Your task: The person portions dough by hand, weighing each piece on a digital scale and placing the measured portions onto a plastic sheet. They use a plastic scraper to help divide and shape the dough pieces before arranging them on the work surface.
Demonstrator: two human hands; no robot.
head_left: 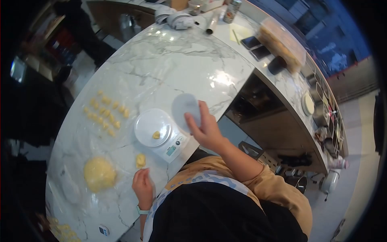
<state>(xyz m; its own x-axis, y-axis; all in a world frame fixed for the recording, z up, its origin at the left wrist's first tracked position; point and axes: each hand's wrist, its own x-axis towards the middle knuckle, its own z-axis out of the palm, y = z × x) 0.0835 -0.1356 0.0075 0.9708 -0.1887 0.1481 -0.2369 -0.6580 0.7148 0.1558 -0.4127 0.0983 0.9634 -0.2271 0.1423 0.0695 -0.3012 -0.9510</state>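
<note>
My right hand (207,128) grips a translucent, rounded dough scraper (185,105), held over the counter just right of a white kitchen scale (167,154). On the scale's round pan lies a small dough piece (156,135). My left hand (142,186) is low at the counter, fingers curled together; whether anything is inside them is hidden. Just beyond its fingertips sits another yellow dough lump (140,160). To the left rests a large round of dough (99,174), seemingly under clear plastic. Several small dough pieces (106,112) lie in rows farther off.
More dough pieces (63,230) lie at the near left edge, by a small timer (104,230). At the back right stand a can (232,11), two phones (259,52), a dark cup (277,65) and a clear plastic container (284,42). A person in dark clothes (86,32) stands far left.
</note>
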